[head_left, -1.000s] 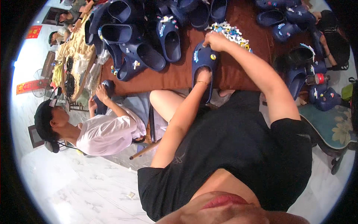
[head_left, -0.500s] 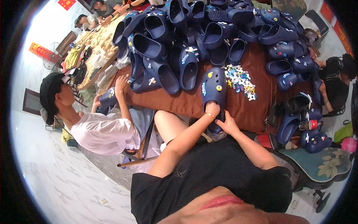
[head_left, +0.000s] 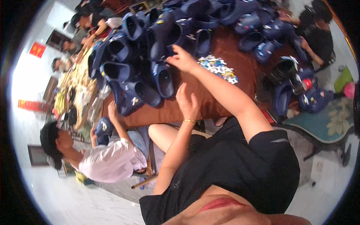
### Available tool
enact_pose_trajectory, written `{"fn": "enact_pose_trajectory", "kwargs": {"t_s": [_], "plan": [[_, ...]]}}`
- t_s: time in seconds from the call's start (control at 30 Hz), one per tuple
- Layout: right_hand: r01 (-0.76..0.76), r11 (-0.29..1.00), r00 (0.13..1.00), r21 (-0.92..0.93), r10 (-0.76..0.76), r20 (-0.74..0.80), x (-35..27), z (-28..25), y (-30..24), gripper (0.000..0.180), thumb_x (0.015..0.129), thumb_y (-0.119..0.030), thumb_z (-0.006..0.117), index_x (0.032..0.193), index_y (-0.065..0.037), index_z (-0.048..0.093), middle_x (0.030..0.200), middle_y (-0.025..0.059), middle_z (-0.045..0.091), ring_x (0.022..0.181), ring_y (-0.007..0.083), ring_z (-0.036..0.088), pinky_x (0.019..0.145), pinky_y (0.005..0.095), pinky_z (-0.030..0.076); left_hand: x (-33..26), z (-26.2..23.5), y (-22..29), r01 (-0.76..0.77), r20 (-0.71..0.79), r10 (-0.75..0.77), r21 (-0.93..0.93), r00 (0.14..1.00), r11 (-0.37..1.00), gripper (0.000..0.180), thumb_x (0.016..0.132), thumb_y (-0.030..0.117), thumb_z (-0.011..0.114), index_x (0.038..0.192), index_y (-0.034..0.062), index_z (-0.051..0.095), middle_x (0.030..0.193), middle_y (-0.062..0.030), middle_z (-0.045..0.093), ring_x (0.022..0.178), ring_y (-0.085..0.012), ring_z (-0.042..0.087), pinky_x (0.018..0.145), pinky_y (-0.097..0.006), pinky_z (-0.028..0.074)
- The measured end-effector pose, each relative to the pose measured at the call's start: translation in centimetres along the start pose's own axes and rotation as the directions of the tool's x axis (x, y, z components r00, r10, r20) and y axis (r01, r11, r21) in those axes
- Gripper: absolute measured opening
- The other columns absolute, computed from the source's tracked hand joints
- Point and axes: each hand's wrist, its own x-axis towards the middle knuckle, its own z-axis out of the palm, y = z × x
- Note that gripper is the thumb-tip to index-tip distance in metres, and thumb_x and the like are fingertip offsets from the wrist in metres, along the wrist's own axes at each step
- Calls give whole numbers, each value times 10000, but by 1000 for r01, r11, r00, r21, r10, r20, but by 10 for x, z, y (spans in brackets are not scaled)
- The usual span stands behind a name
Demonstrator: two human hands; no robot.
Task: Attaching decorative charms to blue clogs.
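Note:
My left hand (head_left: 187, 103), with a gold bracelet at its wrist, is raised over the near side of the brown cloth-covered table (head_left: 204, 100). Its fingers are apart and it holds nothing. Farther off, my right hand (head_left: 182, 60) reaches across toward the heap of navy clogs, fingers spread and nothing in them. Closest to its fingertips lies a navy clog (head_left: 164, 80); whether they touch it I cannot tell. Beneath my right forearm is a pile of small white, blue and yellow shoe charms (head_left: 217, 68), partly covered by the arm.
More navy clogs (head_left: 144, 93) are heaped along the far and left sides. At left, a person in a white shirt (head_left: 108, 159) handles a clog (head_left: 103, 127). Someone in black (head_left: 318, 35) sits at far right. A green-topped stool (head_left: 318, 120) stands at right.
The charm-studded clog I held has left my hands and the near table. My right hand has moved far forward and left; my left hand has lifted away to the left. The view has shifted.

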Motion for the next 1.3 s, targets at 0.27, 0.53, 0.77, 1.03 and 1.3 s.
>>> {"fn": "enact_pose_trajectory", "kwargs": {"t_s": [0.27, 0.53, 0.77, 1.03, 1.3], "plan": [[-288, 906, 924, -310, 177, -340, -51, -112, 115, 403, 691, -260, 645, 983, 11, 584, 899, 192, 608, 842, 284, 593, 772, 353, 459, -69, 24, -94, 38, 256, -115, 289, 960, 957, 330, 784, 141, 535, 1099, 45, 505, 1130, -149, 486, 1049, -327, 435, 911, -412, 334], [-449, 466, 866, -762, 17, -500, -46, -270, 121, 577, 732, -135, 594, 1239, 9, 358, 1304, 209, 322, 1146, 341, 410, 932, 379, 375, -71, 30, -83, -34, 247, -98, 479, 964, 877, 281, 771, 198, 546, 1025, 78, 554, 1100, -96, 519, 1049, -275, 457, 890, -391, 349], [-478, 391, 877, -787, 162, -453, -39, -250, 118, 522, 736, -159, 610, 1186, -33, 376, 1257, 187, 369, 1046, 367, 490, 856, 436, 425, -70, 33, -83, -50, 238, -72, 470, 968, 881, 285, 761, 196, 551, 1025, 88, 560, 1105, -92, 520, 1051, -266, 466, 884, -386, 354], [-432, 346, 893, -833, 40, -447, -72, -246, 99, 206, 722, -115, 604, 915, -93, 534, 912, 132, 558, 843, 343, 566, 706, 441, 457, -71, 32, -84, -43, 233, -77, 468, 969, 883, 281, 767, 196, 547, 1024, 84, 566, 1110, -89, 522, 1047, -263, 469, 883, -381, 354], [-90, 594, 928, -799, -240, -283, -115, -205, -20, 186, 707, -109, 609, 871, -53, 539, 862, 116, 560, 794, 320, 562, 669, 402, 451, -67, 23, -94, 87, 224, -169, 336, 960, 938, 237, 811, 212, 537, 995, 70, 582, 1084, -106, 534, 1020, -278, 479, 882, -374, 364]]}}
